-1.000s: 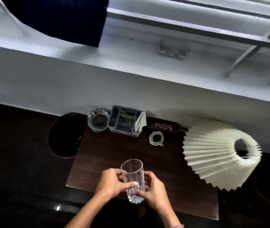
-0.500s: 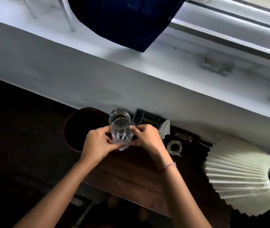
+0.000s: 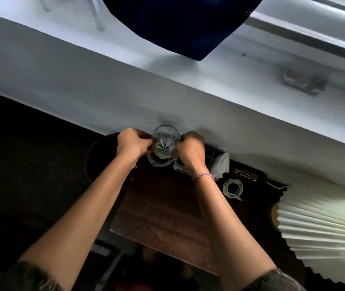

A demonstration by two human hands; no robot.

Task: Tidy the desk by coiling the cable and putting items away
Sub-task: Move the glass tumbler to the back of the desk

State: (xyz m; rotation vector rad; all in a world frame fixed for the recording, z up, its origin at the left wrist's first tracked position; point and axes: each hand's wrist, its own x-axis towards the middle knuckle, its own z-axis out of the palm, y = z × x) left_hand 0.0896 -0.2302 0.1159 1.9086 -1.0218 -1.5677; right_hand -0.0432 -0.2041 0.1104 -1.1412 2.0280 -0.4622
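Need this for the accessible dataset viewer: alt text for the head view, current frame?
Both hands, left hand and right hand, hold a clear tumbler over a glass ashtray at the back of a dark wooden desk. A coiled white cable and pleated lampshade sit to the right.

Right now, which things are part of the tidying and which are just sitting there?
Tidying: clear cut-glass tumbler, held by left hand and right hand; coiled white cable; grey compartment organiser.

Just there: pleated cream lampshade; black glasses case.
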